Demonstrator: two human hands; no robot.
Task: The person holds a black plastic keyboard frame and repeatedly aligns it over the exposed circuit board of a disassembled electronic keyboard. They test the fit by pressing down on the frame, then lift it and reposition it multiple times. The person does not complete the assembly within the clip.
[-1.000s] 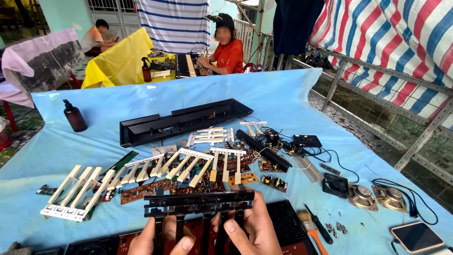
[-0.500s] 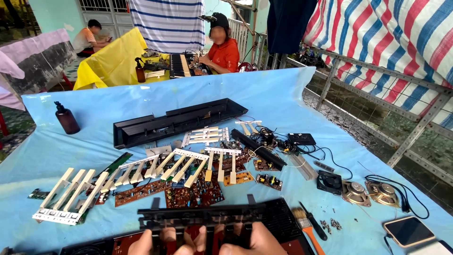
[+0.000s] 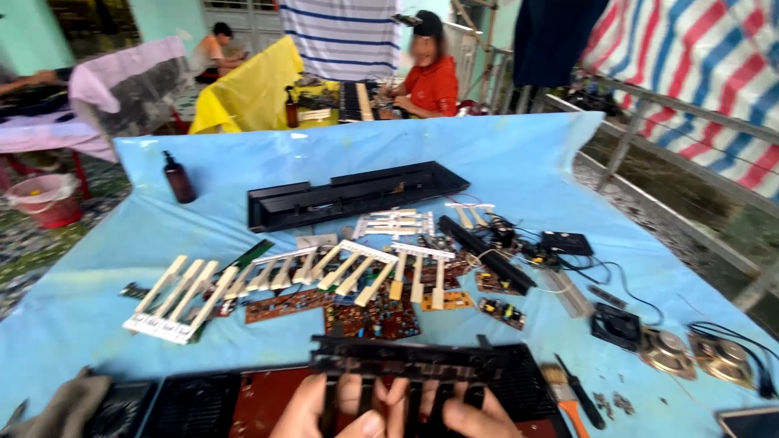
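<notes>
An outdoor work area shows striped cloth hanging at the back and at the right, and a long surface [image 3: 519, 162] covered with a light blue sheet. At the near edge, both hands hold one black key strip [image 3: 414, 367], a plastic frame with a row of black keys hanging down toward the person. The left hand [image 3: 329, 410] has its grip clamped on the left part of the strip, with the thumb on top of the keys. The right hand [image 3: 462, 414] is clamped on the right part in the same way. The strip lies over a black keyboard case [image 3: 195, 401], which is open and shows a brown board inside.

Just behind the strip lie brown circuit boards [image 3: 369, 316]. Behind them, several sets of white keys [image 3: 174, 296] are spread in a row from left to middle. Further back lies a long black housing [image 3: 349, 195]. A brown bottle [image 3: 178, 178] stands upright at the far left, well apart from the other parts. On the right are black cables and small modules [image 3: 568, 243], and two round speakers [image 3: 698, 353] near the right edge. A brush with an orange handle [image 3: 564, 393] lies just beside the case. A person in an orange shirt [image 3: 430, 81] sits at another table in the background.
</notes>
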